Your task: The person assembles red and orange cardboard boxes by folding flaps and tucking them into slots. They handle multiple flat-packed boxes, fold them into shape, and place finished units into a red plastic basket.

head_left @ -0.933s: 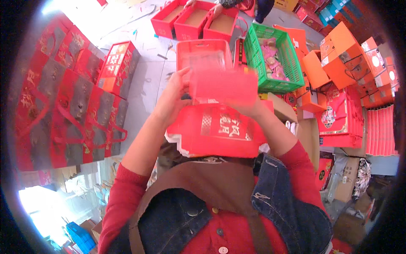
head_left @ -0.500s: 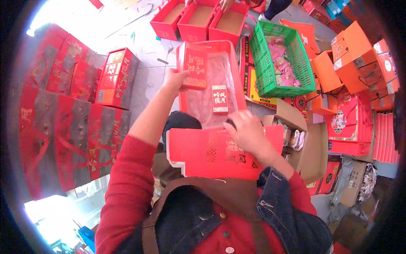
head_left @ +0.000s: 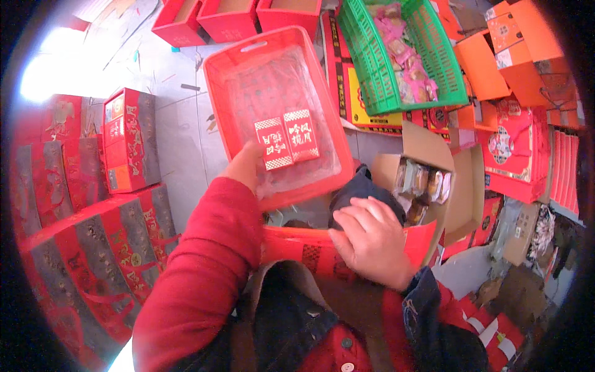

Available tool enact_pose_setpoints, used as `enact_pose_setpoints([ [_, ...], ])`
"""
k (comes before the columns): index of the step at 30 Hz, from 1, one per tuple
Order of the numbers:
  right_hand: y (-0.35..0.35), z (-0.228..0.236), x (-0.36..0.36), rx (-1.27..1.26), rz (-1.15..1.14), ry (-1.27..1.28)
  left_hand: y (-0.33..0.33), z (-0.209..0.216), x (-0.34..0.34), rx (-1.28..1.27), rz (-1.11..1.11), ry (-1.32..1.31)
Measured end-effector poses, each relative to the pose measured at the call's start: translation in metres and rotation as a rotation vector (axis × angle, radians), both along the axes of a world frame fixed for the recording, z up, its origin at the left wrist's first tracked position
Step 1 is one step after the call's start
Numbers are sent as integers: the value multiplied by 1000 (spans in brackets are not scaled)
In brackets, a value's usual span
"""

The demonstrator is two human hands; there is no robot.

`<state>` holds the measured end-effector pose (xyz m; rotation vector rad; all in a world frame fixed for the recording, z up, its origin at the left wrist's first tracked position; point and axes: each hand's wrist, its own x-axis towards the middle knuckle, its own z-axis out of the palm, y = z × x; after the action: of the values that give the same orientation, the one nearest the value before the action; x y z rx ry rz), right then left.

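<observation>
Two small red boxes with white-gold patterned ends, the left box (head_left: 273, 144) and the right box (head_left: 301, 137), sit side by side in a red plastic bin (head_left: 220, 77). My left hand (head_left: 246, 166) reaches over the bin's near left side and is at the left box's edge. Most of its fingers are hidden, so its grip on that box is unclear. Over my lap, my right hand (head_left: 370, 239) is open, fingers loosely stretched, above a red printed cardboard piece (head_left: 297, 248) and close to my dark-clothed knee (head_left: 365, 192).
A green crate (head_left: 372, 74) with pink-wrapped packets stands at the far right. Nearer is an open brown carton (head_left: 421, 139) of small packages. Orange boxes (head_left: 477, 74) pile up at right. Red-and-grey gift boxes (head_left: 93, 248) fill the left. Red open boxes (head_left: 229, 22) stand beyond the bin.
The red box held up in my left hand is now down in the bin beside the other one. My view has shifted; the red cardboard on my lap is tilted more edge-on.
</observation>
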<state>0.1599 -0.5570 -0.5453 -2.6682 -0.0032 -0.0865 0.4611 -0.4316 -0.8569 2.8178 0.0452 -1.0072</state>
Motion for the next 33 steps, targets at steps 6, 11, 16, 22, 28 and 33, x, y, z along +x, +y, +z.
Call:
enact_pose_setpoints([
  [6, 7, -1, 3, 32, 61, -57, -17, 129, -2, -584, -208, 62],
  [11, 16, -20, -15, 176, 18, -257, 34, 289, -113, -934, -932, 103],
  [16, 14, 34, -55, 271, 96, -334, 120, 342, -262, -464, -937, -576],
  [22, 36, 55, -127, -270, 305, 224, 142, 341, -337, -445, -928, -512],
  [28, 32, 39, -142, -276, 354, 186, 131, 334, -345, -317, -1002, -498],
  [33, 20, 70, -139, -50, 472, 262, 136, 352, -337, -521, -1079, -439],
])
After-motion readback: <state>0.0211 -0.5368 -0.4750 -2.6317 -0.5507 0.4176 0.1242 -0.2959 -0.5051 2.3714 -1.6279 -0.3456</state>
